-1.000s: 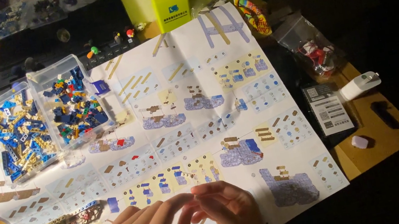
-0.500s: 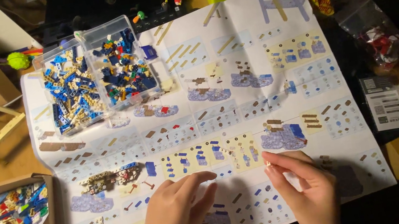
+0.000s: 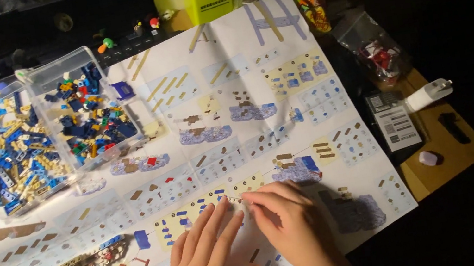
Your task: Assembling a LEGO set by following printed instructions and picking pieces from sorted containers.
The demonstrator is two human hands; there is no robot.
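Change: since half a second ago, my hands are meeting again over the instruction sheet (image 3: 285, 112), fingertips together, so the fitting is resuming.
Left hand (image 3: 204, 263): lying flat, fingers extended, its grip touching the small piece (image 3: 234, 199).
Right hand (image 3: 286, 217): pinching that piece's other end.
Piece: tiny, pale, near the sheet's lower middle; long axis seemingly running left-right, though I cannot tell for sure.
Surface: two clear bins of bricks (image 3: 45, 136) sitting upper left.

Two bare hands (image 3: 207, 263), no sleeves
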